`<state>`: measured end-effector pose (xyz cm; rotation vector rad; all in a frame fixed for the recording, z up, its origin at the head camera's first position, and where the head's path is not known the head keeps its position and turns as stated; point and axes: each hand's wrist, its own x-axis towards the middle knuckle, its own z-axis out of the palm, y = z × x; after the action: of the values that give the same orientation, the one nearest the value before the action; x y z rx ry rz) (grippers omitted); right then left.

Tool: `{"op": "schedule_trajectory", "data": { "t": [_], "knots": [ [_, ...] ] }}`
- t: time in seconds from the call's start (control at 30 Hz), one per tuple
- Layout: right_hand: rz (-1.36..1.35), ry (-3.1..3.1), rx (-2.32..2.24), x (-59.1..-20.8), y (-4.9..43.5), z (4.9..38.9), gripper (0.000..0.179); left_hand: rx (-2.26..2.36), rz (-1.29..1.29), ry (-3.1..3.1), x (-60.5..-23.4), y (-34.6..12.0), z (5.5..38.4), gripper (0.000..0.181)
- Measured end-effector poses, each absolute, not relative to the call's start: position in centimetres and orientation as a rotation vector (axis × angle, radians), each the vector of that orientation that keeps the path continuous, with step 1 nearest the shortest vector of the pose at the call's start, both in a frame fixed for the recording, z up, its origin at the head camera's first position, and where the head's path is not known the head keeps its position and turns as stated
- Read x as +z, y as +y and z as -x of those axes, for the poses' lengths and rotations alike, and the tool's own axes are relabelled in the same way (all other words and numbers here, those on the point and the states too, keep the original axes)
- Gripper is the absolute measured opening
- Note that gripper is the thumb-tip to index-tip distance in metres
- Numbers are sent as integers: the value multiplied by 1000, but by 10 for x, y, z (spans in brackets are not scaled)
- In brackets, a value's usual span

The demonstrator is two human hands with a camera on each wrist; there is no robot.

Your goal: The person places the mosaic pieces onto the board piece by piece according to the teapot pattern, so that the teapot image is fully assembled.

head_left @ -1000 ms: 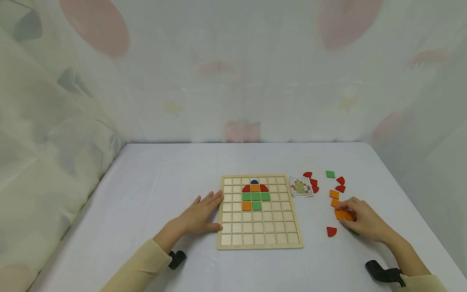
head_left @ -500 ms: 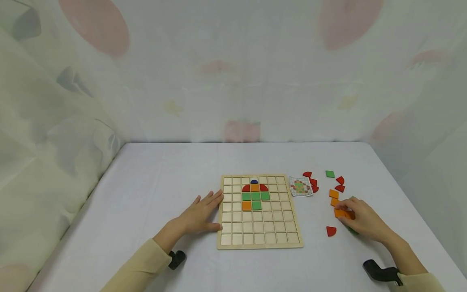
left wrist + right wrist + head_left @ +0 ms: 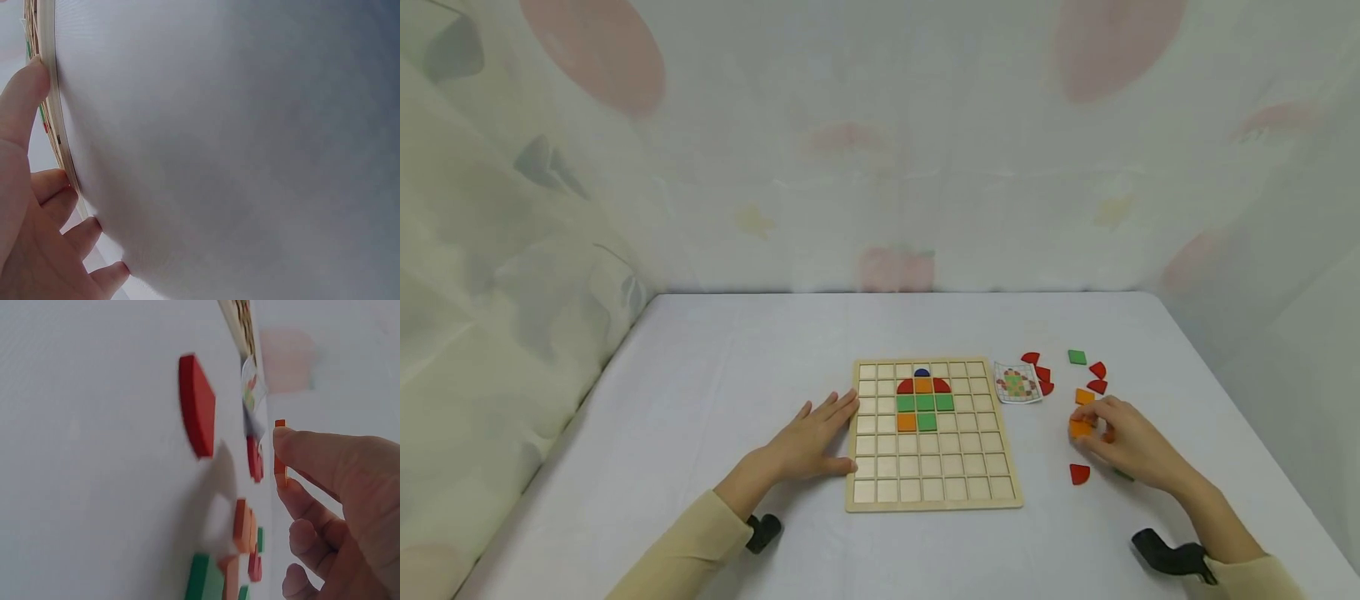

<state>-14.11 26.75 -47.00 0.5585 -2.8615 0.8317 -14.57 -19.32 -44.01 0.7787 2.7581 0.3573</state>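
Note:
With thumb and fingertips my right hand (image 3: 1129, 440) pinches an orange square tile (image 3: 280, 453) by its edges, held up off the table in the right wrist view. Below it lie other orange tiles (image 3: 242, 525) and a green tile (image 3: 205, 578), partly hidden by the hand in the head view. My left hand (image 3: 805, 442) has its fingers spread, touching the left edge of the wooden grid board (image 3: 872, 492). On that board sit a blue piece (image 3: 922, 373), two red quarter-round pieces (image 3: 942, 386), two orange squares (image 3: 907, 422) and several green squares (image 3: 925, 402).
A printed pattern card (image 3: 1018, 383) lies right of the board, with red pieces (image 3: 1043, 375) beside it. Farther right are a green tile (image 3: 1077, 357), two red quarter-rounds (image 3: 1097, 387) and an orange tile (image 3: 1084, 397). A single red quarter-round (image 3: 1079, 474) lies nearer the front.
The right hand has picked an orange tile out of the orange group and moved a little left with it. The left hand and the board have stayed in place.

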Motion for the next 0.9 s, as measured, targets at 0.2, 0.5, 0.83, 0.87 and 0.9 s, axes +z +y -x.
{"op": "schedule_trajectory", "data": {
  "t": [0.2, 0.5, 0.83, 0.87, 0.9],
  "knots": [
    [-577, -2850, 856, -465, 250, 144, 26, 354, -786, 2761, -439, -193, 146, 89],
    [-579, -2856, 871, -463, 224, 150, 27, 353, -788, 2759, -441, -193, 147, 89],
    [-683, -2822, 940, -463, 187, 158, 25, 360, -769, 2750, -440, -193, 147, 90],
    [-693, -2819, 945, -464, 183, 159, 25, 362, -769, 2750, -440, -193, 147, 90],
    [-699, -2817, 945, -464, 179, 160, 25, 365, -769, 2750, -440, -193, 147, 90]
  ]
}}
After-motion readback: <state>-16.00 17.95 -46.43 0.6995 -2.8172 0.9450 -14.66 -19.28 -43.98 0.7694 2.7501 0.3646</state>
